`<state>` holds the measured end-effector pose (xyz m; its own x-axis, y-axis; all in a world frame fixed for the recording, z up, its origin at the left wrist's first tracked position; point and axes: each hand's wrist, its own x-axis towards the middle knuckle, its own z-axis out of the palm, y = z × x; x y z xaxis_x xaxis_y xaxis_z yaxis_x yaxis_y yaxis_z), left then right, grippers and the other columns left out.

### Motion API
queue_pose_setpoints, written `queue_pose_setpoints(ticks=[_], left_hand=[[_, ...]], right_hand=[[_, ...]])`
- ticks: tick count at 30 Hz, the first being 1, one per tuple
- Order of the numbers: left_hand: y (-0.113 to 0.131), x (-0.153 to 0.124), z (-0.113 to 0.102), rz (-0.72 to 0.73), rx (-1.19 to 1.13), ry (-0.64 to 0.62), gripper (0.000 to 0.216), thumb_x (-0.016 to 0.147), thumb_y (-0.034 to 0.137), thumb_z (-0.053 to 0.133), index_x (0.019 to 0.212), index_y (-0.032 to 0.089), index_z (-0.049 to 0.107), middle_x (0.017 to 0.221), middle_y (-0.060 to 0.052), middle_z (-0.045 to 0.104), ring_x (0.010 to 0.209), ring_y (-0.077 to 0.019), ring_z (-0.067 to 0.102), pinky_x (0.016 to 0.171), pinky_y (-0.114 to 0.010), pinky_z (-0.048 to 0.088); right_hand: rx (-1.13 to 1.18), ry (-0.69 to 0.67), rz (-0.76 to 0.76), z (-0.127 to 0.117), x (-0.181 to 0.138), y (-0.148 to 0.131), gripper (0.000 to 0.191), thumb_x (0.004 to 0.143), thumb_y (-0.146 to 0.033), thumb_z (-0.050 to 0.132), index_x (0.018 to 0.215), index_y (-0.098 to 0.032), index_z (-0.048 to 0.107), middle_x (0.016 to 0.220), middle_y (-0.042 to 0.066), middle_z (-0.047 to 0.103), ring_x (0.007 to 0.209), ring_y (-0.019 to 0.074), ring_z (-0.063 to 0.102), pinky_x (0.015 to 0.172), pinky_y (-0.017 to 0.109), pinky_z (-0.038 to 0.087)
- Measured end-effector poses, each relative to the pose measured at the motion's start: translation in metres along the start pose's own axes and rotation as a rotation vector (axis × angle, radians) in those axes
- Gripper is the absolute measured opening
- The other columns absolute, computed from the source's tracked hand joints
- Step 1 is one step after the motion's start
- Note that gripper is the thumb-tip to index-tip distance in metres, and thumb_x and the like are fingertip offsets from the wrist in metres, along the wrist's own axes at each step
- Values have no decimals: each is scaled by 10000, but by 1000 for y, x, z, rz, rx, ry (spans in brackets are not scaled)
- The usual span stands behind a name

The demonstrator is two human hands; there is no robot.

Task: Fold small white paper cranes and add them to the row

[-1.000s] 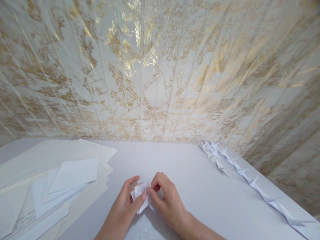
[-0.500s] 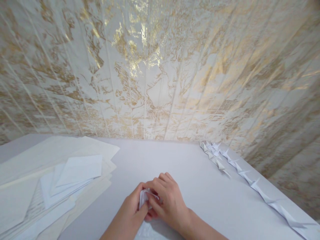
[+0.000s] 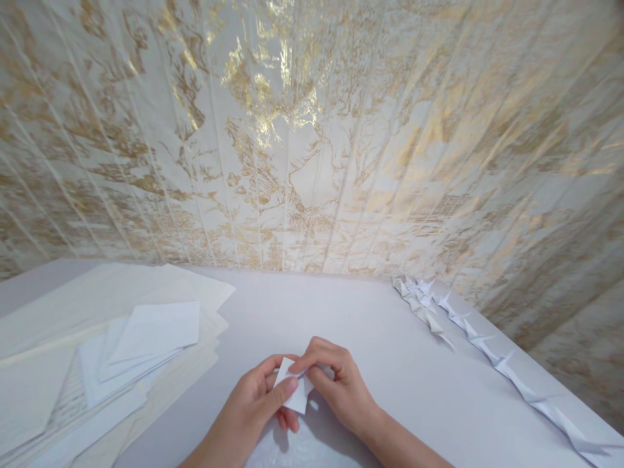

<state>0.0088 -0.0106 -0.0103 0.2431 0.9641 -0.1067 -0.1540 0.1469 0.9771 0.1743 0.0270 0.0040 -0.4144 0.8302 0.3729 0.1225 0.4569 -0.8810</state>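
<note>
A small folded piece of white paper (image 3: 296, 402) is held just above the table, near its front middle. My left hand (image 3: 263, 393) grips its left side, thumb flat on the near face and the other fingers behind. At the paper's upper right, my right hand (image 3: 334, 380) pinches the edge with thumb and index finger, the rest of its fingers curled. Part of the paper lies hidden behind both hands' fingers.
Loose white sheets (image 3: 160, 330) lie on larger cream papers (image 3: 205, 286) at the left. Rows of folded paper cranes (image 3: 502, 364) line the right edge of the white table (image 3: 312, 305). Behind it hangs a gold-patterned curtain (image 3: 307, 162).
The paper has turned and now shows a flat face with a pointed corner. My right hand has shifted slightly right, uncovering more of it, and the left fingers have loosened a little.
</note>
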Motion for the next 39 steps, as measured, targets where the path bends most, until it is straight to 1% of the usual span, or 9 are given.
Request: queue_pose_setpoints(ticks=[4,7,9,15,18,22,26,32,39], left_hand=[[4,0,0,-24,61,51,499,745,618,688,868,135,670,514,37,595,460,-131,596,485,-212,422],[3,0,-1,-24,69,104,465,753,599,692,847,146,653,589,36,613,458,-120,604,472,-202,410],[0,0,-1,-22,65,126,467,750,603,692,861,154,631,649,25,636,476,-127,628,463,-199,416],[-3,-2,1,-18,58,141,502,755,624,676,922,158,590,646,17,660,498,-136,645,496,-209,468],[2,-3,3,-16,32,125,473,775,626,652,861,165,592,692,-3,673,567,-163,667,495,-228,508],[5,-3,4,-28,22,65,443,838,606,591,873,166,609,650,-10,685,572,-163,643,473,-225,508],[4,-4,3,-45,-7,118,479,809,637,611,891,165,610,663,-28,710,593,-165,631,514,-242,531],[3,-5,2,-31,-18,137,515,758,659,653,894,164,612,653,-28,713,538,-145,593,512,-241,525],[1,-3,2,-30,-34,149,528,779,631,651,963,139,603,675,-57,728,529,-150,622,508,-233,500]], right_hand=[[-66,-83,-54,-4,2,-10,261,864,-170,524,844,-229,777,725,26,587,739,174,561,700,295,441],[-79,-116,-81,-5,2,-13,256,911,-294,529,889,-225,775,769,46,607,781,190,569,734,320,449],[-71,-82,-67,-4,1,-12,268,927,-337,530,884,-215,765,769,45,611,769,185,570,726,313,447],[-67,66,63,4,-2,-4,154,866,-192,549,919,-193,694,758,9,581,725,159,544,691,274,437],[-56,22,48,7,-5,-6,143,871,-172,526,872,-192,668,788,12,589,735,153,561,694,269,453],[22,-32,85,9,-8,-9,123,891,-207,523,930,-198,639,859,12,569,636,117,572,582,229,469],[-18,36,125,9,-6,-7,121,831,-174,573,934,-182,636,775,-5,590,661,131,593,690,267,481],[276,70,262,10,-5,0,130,858,-289,599,877,-162,620,648,-21,597,536,128,601,549,242,452],[323,139,199,9,-5,0,102,845,-242,624,824,-163,686,666,5,637,619,142,609,632,262,472]])
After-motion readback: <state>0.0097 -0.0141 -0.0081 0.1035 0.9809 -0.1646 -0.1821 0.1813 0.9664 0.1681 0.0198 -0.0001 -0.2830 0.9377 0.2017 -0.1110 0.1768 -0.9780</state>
